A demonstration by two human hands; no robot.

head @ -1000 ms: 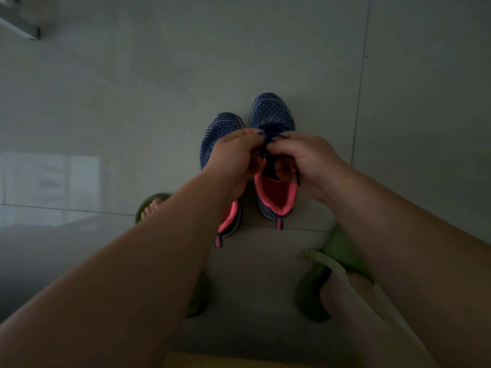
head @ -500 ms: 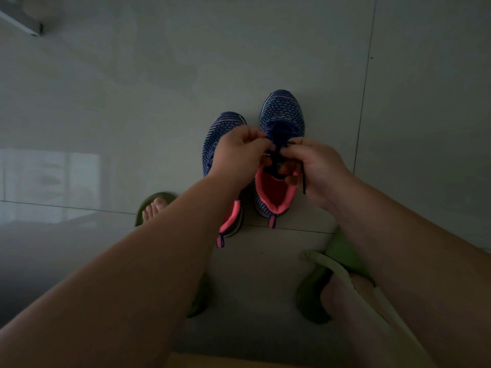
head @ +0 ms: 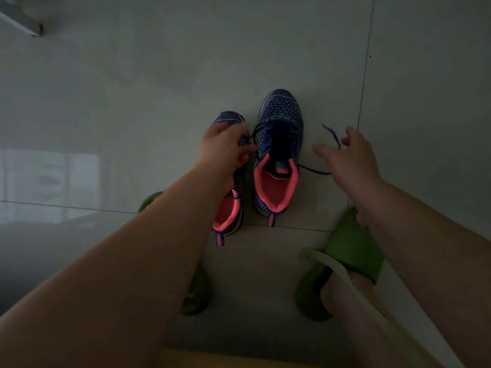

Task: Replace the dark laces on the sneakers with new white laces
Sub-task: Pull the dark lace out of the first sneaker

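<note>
Grey tiled floor (head: 132, 102) carries two navy knit sneakers with coral lining, side by side near the tile seam: right sneaker (head: 279, 155) fully in view, left sneaker (head: 231, 208) partly under the forearm. Left hand (head: 225, 150) pinches one end of the dark lace (head: 313, 170) beside the right sneaker's eyelets; right hand (head: 348, 158) grips the other end, pulled out to the right, blurred. Green slippers (head: 353, 248) on the person's feet lie nearer the camera.

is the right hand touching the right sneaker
Apart. In the head view a strip of bare floor lies between the right hand and the right sneaker; only the dark lace runs between them.
</note>
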